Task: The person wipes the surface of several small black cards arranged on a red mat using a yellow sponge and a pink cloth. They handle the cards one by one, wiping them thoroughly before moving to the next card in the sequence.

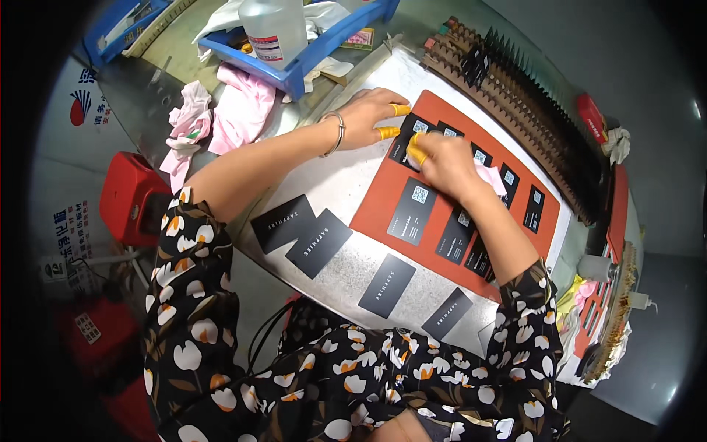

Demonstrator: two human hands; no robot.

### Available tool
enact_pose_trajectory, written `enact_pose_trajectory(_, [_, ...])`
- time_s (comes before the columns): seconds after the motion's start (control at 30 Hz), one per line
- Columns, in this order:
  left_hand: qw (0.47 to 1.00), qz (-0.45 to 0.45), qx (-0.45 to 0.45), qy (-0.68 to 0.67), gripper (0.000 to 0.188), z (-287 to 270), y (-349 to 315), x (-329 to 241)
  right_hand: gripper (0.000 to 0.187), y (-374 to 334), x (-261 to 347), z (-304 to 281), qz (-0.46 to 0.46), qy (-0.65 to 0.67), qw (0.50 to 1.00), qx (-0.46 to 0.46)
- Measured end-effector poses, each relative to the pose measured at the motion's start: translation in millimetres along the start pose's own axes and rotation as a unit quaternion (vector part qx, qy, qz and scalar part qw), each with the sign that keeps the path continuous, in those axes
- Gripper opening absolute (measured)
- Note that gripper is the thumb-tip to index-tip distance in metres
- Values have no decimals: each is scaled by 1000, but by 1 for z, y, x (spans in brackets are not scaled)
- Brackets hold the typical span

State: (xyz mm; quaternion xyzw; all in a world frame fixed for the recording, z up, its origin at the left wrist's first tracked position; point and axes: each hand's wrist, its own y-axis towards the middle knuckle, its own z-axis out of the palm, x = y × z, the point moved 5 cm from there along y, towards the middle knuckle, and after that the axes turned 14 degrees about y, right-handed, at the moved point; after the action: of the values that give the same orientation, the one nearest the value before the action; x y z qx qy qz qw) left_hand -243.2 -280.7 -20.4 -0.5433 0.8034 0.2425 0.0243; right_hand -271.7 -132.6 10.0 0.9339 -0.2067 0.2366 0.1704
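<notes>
Yellow finger cots cover fingertips on both hands. My left hand [366, 118] lies with thumb and forefinger spread at the left edge of a black card [398, 149] with a printed square code. That card is at the upper left of a reddish-brown mat [375, 200]. My right hand [445, 163] is closed on a pale pink cloth [492, 178], its fingers pressed down on the same card. Part of the cloth shows beside the wrist; the rest is hidden under the hand. Several similar cards, such as one black card [412, 210], lie in rows on the mat.
Several dark cards [318, 243] lie on the grey board [294, 180] near me. Beyond my left arm are pink cloths [241, 110] and a blue tray [294, 79] holding a clear bottle [274, 33]. A long brown rack [508, 110] borders the far right. A red box [132, 199] stands at left.
</notes>
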Motion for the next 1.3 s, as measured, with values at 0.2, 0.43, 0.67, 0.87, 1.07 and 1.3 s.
enact_pose_trajectory(0.2, [1000,8,-4,0,40,1,0,1,12,-4,-4,-7,3,-14,1000,-10])
enact_pose_trajectory(0.43, [1000,12,-6,12,38,2,-1,0,7,-5,-16,-15,36,-34,998,-37])
enact_pose_trajectory(0.67, [1000,7,-2,17,39,0,2,-1,9,-5,-9,-14,29,-25,999,-14])
enact_pose_trajectory(0.87, [1000,5,-2,7,39,0,1,1,10,-6,-5,-10,-4,-15,1000,-17])
enact_pose_trajectory(1.07, [1000,1,-1,7,39,0,0,-1,9,-13,1,-7,-10,18,1000,19])
enact_pose_trajectory(1.3, [1000,6,-8,8,39,3,-1,2,12,-18,6,-3,-17,-1,999,38])
